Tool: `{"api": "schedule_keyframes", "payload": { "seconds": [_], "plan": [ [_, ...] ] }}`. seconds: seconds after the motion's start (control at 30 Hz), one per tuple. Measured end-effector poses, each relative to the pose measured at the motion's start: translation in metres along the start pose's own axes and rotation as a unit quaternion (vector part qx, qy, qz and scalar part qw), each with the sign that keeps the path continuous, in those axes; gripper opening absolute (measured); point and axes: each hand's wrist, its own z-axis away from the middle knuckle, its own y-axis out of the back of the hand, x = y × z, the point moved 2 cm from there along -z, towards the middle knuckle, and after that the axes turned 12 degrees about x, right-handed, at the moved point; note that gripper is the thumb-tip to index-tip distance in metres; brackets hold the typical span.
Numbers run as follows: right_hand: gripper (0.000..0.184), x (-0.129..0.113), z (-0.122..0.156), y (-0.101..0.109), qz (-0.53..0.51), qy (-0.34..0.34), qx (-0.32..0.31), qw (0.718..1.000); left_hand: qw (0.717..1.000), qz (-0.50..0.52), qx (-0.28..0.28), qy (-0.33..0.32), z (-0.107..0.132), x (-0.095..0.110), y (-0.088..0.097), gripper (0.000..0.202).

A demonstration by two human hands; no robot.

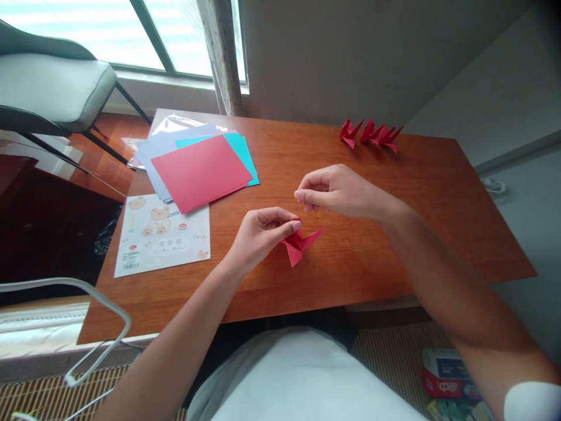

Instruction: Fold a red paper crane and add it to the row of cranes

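Pinched in the left hand (258, 234) over the tabletop (350, 263), apparently lightly to avoid crushing it, a red paper crane (296, 247) aims one tip (312, 237) rightward and slightly away, its partly hidden long axis seemingly along that slant. Beyond, the right hand (329, 187) hangs loosely curled, holding nothing visible; farther back sit more red cranes (349, 135), likely out of harm's way.

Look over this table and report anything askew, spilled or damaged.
Nothing looks spilled or damaged. The coloured sheets on the left of the table do look askew: they overlap at differing angles, edges not lined up. The red folded figure pinched in the left hand shows no tear where visible.
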Motion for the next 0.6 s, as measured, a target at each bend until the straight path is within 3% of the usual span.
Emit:
{"api": "schedule_keyframes", "payload": {
  "seconds": [0.2,0.4,0.6],
  "plan": [
    [0.012,0.006,0.027,-0.007,-0.021,0.025,0.050,0.998,0.999,0.029,0.003,0.025,0.001,0.003,-0.001,0.024],
    [0.009,0.005,0.038,-0.025,0.008,0.072,0.117,0.990,0.998,0.055,0.004,0.030,0.001,0.002,-0.001,0.023],
    [0.010,0.006,0.042,-0.035,0.030,0.073,0.183,0.980,0.998,0.056,0.008,0.025,0.001,0.001,0.001,0.025]
  ]
}}
